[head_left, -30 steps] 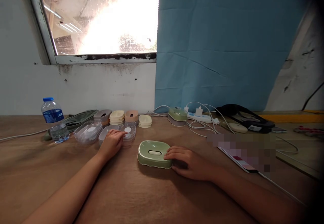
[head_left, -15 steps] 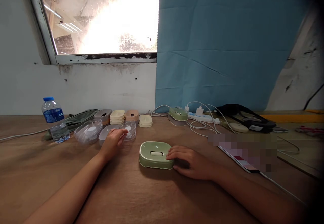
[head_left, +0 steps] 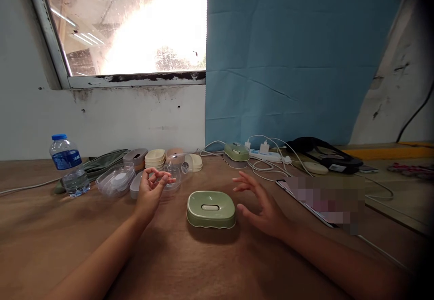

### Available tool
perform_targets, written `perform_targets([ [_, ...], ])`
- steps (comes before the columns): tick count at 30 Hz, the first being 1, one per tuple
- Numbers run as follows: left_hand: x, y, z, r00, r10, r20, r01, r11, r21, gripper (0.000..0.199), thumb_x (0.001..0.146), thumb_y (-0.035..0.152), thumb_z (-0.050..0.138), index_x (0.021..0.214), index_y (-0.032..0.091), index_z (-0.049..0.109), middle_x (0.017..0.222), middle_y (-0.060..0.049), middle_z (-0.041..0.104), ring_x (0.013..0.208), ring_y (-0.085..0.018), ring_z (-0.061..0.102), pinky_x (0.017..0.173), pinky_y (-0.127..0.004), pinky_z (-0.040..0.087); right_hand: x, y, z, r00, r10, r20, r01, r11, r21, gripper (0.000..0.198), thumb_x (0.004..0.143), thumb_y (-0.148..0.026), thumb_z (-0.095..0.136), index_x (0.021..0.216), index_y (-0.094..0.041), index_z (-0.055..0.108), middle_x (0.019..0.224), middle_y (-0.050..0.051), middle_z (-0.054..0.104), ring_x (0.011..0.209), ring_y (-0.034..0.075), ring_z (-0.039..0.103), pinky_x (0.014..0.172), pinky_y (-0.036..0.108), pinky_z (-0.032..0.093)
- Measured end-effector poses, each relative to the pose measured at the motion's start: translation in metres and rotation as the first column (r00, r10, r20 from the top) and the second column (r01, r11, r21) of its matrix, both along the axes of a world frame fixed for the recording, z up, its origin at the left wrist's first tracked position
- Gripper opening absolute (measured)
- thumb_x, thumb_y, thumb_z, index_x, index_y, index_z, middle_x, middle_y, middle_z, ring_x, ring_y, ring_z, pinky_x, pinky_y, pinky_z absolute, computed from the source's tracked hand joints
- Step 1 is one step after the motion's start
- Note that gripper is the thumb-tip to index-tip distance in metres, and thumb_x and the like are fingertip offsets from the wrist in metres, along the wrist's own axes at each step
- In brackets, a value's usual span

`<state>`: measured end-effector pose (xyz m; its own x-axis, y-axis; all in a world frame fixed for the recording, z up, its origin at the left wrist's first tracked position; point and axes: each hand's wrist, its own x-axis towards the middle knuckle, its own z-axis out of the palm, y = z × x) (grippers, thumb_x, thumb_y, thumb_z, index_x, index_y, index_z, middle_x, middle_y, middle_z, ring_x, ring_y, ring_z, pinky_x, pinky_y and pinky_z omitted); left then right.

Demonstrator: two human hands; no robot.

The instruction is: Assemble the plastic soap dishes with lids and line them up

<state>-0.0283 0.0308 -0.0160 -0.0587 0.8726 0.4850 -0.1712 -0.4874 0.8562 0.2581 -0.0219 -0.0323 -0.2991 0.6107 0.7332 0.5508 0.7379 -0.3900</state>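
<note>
A green oval soap box [head_left: 210, 208] with a slot in its top and a wavy lower edge sits on the table between my hands. My right hand [head_left: 261, 207] is just right of it, fingers spread and apart from the box. My left hand [head_left: 152, 189] is at the clear plastic trays, its fingers closed on the edge of a clear plastic tray [head_left: 180, 162] that is tilted up, with a round disc on it. Below that, another clear tray [head_left: 171, 183] is partly hidden by my fingers.
Stacked clear trays [head_left: 115, 180] stand at left, near a water bottle [head_left: 69, 164]. Cream trays [head_left: 155, 157] and a grey soap box [head_left: 134, 156] line the wall. Toward the back right are another green box [head_left: 236, 153], a power strip [head_left: 266, 156], cables and a tablet [head_left: 305, 200].
My right hand has let go of the green soap box and moved off to its right, opening. My left hand has raised and tilted a clear tray from the group at the back.
</note>
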Motion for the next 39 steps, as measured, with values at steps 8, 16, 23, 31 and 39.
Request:
perform_targets([
  [8,0.018,-0.014,-0.001,0.917,-0.309,0.251,0.351,0.925,-0.143,0.042,0.066,0.026,0.072,0.083,0.022,0.034,0.077,0.007,0.057,0.079,-0.012,0.065,0.085,-0.029,0.046,-0.005,0.0,0.0,0.994,-0.052,0.095,0.045,0.996,0.075,0.059,0.072,-0.017,0.055,0.127,-0.023,0.032,0.114,0.01,0.047,0.099,0.024,0.051,0.085,0.04,0.046],
  [16,0.025,-0.027,-0.002,0.828,-0.523,0.202,0.557,0.808,-0.193,0.032,0.07,0.021,0.068,0.08,0.021,0.038,0.08,0.006,0.054,0.077,-0.011,0.062,0.081,-0.027,0.046,-0.006,-0.001,-0.001,0.99,-0.068,0.122,0.058,0.995,0.083,0.057,0.073,-0.021,0.057,0.125,-0.025,0.036,0.131,0.011,0.032,0.123,0.029,0.034,0.098,0.047,0.036],
  [23,0.027,-0.025,-0.009,0.731,-0.645,0.221,0.681,0.709,-0.183,0.028,0.074,0.018,0.065,0.081,0.021,0.038,0.079,0.005,0.053,0.076,-0.01,0.062,0.078,-0.024,0.045,-0.006,-0.002,0.001,0.986,0.004,0.165,-0.011,0.999,0.043,0.063,0.071,-0.02,0.059,0.128,-0.026,0.033,0.139,0.011,0.023,0.127,0.03,0.029,0.1,0.047,0.035],
  [31,0.03,-0.022,-0.012,0.856,-0.507,0.102,0.517,0.834,-0.193,0.025,0.074,0.024,0.066,0.082,0.02,0.042,0.084,0.002,0.058,0.086,-0.012,0.059,0.084,-0.028,0.042,-0.005,0.005,-0.007,0.98,0.034,0.195,-0.019,0.996,-0.082,0.068,0.071,-0.031,0.066,0.13,-0.027,0.033,0.138,0.011,0.029,0.126,0.03,0.031,0.1,0.046,0.035],
  [39,0.02,-0.004,-0.027,0.912,-0.403,-0.081,0.374,0.895,-0.243,0.029,0.071,0.03,0.066,0.09,0.02,0.046,0.095,-0.003,0.06,0.094,-0.015,0.055,0.088,-0.031,0.041,-0.007,0.013,-0.011,0.98,0.178,0.09,-0.142,0.94,-0.311,0.062,0.077,-0.039,0.062,0.131,-0.025,0.035,0.132,0.009,0.039,0.121,0.026,0.038,0.101,0.042,0.034],
])
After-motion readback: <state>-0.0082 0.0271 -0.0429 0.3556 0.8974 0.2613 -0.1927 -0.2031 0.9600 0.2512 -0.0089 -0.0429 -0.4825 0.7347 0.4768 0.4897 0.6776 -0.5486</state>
